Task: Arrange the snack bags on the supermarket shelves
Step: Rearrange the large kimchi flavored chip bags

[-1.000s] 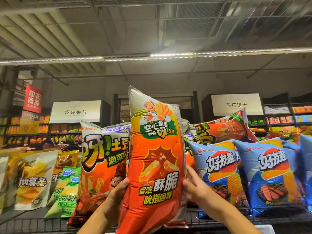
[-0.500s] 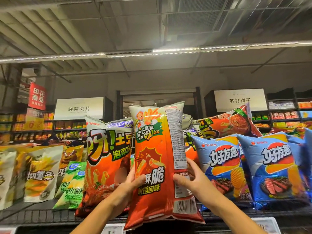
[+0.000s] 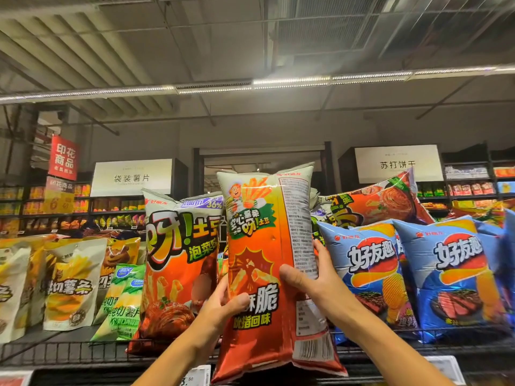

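A tall orange snack bag stands upright at the front of the top wire shelf, turned so its printed back panel shows on the right. My left hand grips its lower left edge. My right hand grips its right side, thumb on the front. Just left of it stands another orange snack bag. Two blue chip bags stand to the right.
Yellow-and-white fry bags and green bags fill the shelf's left part. An orange bag lies on top behind the blue ones. Price tags hang on the shelf's front rail. Far aisles with signs stand behind.
The held orange bag has come down and twisted, showing more of its back panel. Both hands have shifted higher on its sides.
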Motion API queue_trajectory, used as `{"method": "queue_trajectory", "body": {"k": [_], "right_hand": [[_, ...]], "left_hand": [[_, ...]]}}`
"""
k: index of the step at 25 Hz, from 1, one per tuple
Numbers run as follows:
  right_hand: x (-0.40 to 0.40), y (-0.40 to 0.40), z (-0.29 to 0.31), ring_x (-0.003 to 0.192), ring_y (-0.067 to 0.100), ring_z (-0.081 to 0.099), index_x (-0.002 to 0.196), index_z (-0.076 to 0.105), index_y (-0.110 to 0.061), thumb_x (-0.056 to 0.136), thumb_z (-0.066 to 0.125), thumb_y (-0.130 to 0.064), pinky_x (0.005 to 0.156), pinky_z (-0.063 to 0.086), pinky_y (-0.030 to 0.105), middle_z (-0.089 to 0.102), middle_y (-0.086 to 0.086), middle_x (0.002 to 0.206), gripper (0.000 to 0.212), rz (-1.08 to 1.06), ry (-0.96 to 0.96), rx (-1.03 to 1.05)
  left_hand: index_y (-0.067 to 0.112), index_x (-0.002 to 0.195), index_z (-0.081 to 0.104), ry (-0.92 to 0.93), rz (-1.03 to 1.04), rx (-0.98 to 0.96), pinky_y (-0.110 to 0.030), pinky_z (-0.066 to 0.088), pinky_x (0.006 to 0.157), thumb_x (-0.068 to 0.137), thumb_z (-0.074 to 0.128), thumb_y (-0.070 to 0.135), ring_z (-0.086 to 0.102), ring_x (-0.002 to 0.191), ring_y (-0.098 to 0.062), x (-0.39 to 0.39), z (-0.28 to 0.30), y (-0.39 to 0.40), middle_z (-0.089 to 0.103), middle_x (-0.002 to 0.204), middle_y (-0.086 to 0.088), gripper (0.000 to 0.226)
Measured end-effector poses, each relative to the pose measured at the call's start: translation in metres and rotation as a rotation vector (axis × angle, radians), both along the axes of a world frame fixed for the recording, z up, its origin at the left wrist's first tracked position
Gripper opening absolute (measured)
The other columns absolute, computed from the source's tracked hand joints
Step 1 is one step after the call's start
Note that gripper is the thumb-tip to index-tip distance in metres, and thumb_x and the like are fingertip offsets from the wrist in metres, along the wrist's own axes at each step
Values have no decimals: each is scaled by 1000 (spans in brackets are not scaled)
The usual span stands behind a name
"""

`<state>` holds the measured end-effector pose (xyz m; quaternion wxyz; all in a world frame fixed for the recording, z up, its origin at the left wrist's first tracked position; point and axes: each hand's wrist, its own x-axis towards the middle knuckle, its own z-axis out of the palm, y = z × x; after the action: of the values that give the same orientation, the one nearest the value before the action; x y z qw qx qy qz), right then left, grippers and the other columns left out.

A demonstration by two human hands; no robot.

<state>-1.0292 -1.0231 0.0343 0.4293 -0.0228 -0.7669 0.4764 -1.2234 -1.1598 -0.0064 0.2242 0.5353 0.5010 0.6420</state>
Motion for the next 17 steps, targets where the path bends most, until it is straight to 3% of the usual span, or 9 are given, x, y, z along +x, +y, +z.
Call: {"method": "queue_trajectory", "body": {"k": [3, 5, 9, 13, 17], "right_hand": [[1, 1, -3, 103, -2, 69, 147, 21, -44, 50, 85, -71, 79, 58, 20, 70, -29, 109, 119, 27, 32, -26], [3, 1, -5, 102, -3, 69, 143, 22, -44, 57, 85, -63, 74, 57, 15, 69, -33, 107, 108, 49, 56, -35], [4, 2, -6, 101, -5, 68, 141, 20, -46, 58, 83, -58, 72, 56, 14, 68, -35, 104, 105, 61, 81, -34], [8, 2, -4, 107, 0, 68, 142, 30, -44, 59, 83, -63, 75, 58, 18, 69, -28, 115, 100, 94, 63, -32], [6, -1, 5, 112, 5, 68, 141, 42, -40, 57, 77, -77, 94, 55, 34, 69, -18, 124, 98, 87, 94, -76]], "left_hand": [[39, 137, 41, 56, 32, 15, -43, 54, 94, 44, 91, 63, 65, 116, -22, 8, 1, -3, 68, 127, 2, 108], [42, 136, 41, 97, 39, 22, -39, 55, 92, 46, 89, 65, 65, 117, -19, 10, 3, -6, 67, 127, 6, 105], [47, 130, 42, 135, 22, 49, -25, 57, 81, 47, 91, 61, 67, 112, -11, 16, 8, -10, 68, 123, 17, 97], [48, 138, 35, 178, 64, 83, -26, 54, 91, 47, 90, 63, 61, 119, -5, 17, 8, -13, 63, 130, 20, 108], [52, 144, 23, 302, 164, 100, -12, 47, 90, 50, 86, 68, 55, 121, 7, 14, 8, -14, 52, 134, 32, 115]]}}
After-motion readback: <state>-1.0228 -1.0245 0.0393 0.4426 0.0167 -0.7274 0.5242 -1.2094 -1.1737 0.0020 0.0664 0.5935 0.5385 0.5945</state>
